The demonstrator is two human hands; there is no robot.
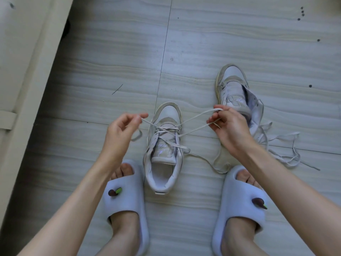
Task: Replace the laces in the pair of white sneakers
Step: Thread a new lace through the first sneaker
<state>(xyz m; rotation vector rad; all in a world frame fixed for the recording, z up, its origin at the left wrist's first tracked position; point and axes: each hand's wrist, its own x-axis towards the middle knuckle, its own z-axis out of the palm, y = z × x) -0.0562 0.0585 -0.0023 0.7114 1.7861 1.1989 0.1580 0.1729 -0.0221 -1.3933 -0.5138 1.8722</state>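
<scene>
A white sneaker (164,145) stands on the floor between my feet, toe pointing away, partly laced with a white lace (195,119) crossing over its tongue. My left hand (121,130) pinches one end of that lace, drawn out to the left. My right hand (228,128) grips the other stretch, pulled taut to the right. The second white sneaker (232,89) lies farther right behind my right hand, with no lace visible in it. Loose white laces (284,152) lie tangled on the floor beside it.
My feet in pale blue slides (125,196) (243,200) flank the near sneaker. A cream-coloured furniture edge (27,71) runs down the left side. Grey tiled floor (239,34) stretches beyond the shoes.
</scene>
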